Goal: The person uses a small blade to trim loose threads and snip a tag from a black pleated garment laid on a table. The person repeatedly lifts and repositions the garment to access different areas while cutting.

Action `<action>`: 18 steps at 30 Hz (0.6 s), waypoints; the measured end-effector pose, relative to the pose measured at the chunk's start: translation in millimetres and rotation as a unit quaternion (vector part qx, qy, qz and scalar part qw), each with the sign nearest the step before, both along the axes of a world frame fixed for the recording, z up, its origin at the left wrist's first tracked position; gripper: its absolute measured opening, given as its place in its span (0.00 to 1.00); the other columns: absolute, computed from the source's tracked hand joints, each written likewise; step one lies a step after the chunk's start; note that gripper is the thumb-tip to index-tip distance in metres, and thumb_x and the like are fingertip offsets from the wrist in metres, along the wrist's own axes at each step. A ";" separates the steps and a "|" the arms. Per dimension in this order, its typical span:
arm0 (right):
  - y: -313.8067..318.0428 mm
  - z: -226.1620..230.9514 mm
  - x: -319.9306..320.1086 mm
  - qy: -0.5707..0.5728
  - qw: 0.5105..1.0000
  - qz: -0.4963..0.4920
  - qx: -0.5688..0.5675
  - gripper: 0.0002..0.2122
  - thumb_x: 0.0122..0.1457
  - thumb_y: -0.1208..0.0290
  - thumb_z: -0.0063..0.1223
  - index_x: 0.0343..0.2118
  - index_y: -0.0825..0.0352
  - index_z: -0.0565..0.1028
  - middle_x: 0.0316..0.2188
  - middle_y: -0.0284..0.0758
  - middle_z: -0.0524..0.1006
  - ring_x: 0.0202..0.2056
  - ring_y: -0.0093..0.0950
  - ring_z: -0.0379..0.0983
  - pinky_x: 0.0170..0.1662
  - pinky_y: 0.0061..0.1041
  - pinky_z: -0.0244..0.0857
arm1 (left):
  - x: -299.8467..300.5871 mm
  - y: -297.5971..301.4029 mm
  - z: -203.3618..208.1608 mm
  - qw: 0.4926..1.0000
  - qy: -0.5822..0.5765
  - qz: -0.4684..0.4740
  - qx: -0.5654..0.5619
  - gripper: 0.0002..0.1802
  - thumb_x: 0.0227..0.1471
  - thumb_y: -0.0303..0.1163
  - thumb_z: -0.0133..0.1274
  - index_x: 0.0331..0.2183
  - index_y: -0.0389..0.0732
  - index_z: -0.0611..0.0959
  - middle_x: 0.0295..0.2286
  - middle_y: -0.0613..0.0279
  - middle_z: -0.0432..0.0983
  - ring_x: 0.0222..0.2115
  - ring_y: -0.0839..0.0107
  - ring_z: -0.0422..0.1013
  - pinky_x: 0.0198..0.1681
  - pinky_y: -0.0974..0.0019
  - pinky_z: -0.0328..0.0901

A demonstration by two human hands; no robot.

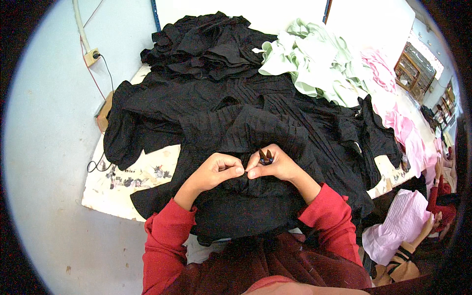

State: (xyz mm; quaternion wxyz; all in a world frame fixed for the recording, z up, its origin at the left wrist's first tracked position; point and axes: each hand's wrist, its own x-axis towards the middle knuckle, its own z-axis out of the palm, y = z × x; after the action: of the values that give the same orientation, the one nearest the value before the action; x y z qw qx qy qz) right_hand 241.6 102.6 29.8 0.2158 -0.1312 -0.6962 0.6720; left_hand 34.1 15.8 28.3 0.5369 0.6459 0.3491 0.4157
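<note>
A black pleated garment (236, 129) lies spread over the table and hangs toward my lap. Above it, my left hand (221, 169) is closed, with thumb and forefinger pinching a bit of the black cloth. My right hand (276, 164) meets it almost tip to tip, also pinching at that spot. A small pair of thread snips (266, 157) is tucked in the right hand, its dark blades pointing up and away from me. Whatever lies between the fingertips is too small to make out.
Behind is a heap of black garments (206, 44), with pale green cloth (314, 64) and pink cloth (405, 130) to its right. The stained white table (115, 194) shows at left, near a wall socket (91, 57). At right, another person holds a pink garment (400, 223).
</note>
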 end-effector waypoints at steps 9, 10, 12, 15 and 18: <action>12.8 -2.2 2.2 -0.061 0.997 0.019 -0.052 0.07 0.48 0.67 0.65 0.26 0.64 0.80 0.22 0.26 0.76 0.22 0.15 0.66 0.27 0.17 0.57 | 17.2 -5.6 3.7 0.879 0.260 0.150 0.371 0.10 0.44 0.34 0.63 0.24 0.40 0.79 0.21 0.64 0.72 0.22 0.61 0.71 0.24 0.63 0.65; 14.5 -1.1 1.6 -0.086 0.994 0.032 -0.058 0.07 0.49 0.65 0.65 0.27 0.63 0.80 0.21 0.23 0.75 0.21 0.13 0.63 0.25 0.16 0.54 | 17.5 -6.6 3.2 0.851 0.276 0.162 0.416 0.09 0.43 0.34 0.63 0.23 0.42 0.79 0.20 0.64 0.72 0.21 0.62 0.71 0.23 0.64 0.64; 12.8 4.0 1.9 -0.107 0.991 0.013 -0.076 0.09 0.46 0.69 0.66 0.27 0.67 0.79 0.22 0.29 0.77 0.24 0.18 0.70 0.29 0.16 0.61 | 16.8 -8.4 2.2 0.786 0.307 0.186 0.503 0.09 0.42 0.34 0.64 0.21 0.44 0.79 0.19 0.64 0.72 0.18 0.66 0.70 0.20 0.67 0.63; 2.9 18.7 2.1 -0.081 0.995 -0.020 -0.052 0.10 0.46 0.69 0.67 0.29 0.68 0.78 0.24 0.29 0.76 0.26 0.17 0.70 0.31 0.16 0.62 | 8.6 -2.6 7.0 0.771 0.270 0.231 0.528 0.14 0.40 0.41 0.65 0.25 0.44 0.80 0.23 0.65 0.73 0.25 0.63 0.72 0.29 0.64 0.66; -8.7 37.7 14.4 -0.002 0.995 -0.101 -0.023 0.13 0.44 0.70 0.68 0.31 0.68 0.77 0.31 0.31 0.76 0.30 0.19 0.70 0.37 0.18 0.64 | 7.0 -4.5 21.7 0.775 0.293 0.251 0.501 0.20 0.37 0.48 0.65 0.27 0.45 0.79 0.36 0.63 0.73 0.43 0.58 0.68 0.47 0.53 0.60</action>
State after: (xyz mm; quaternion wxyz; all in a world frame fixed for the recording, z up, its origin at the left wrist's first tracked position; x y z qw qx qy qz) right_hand 256.0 93.8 67.5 0.2780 -0.2073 -0.6643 0.6621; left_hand 41.2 11.3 50.1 -0.1134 0.8036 0.3815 0.4426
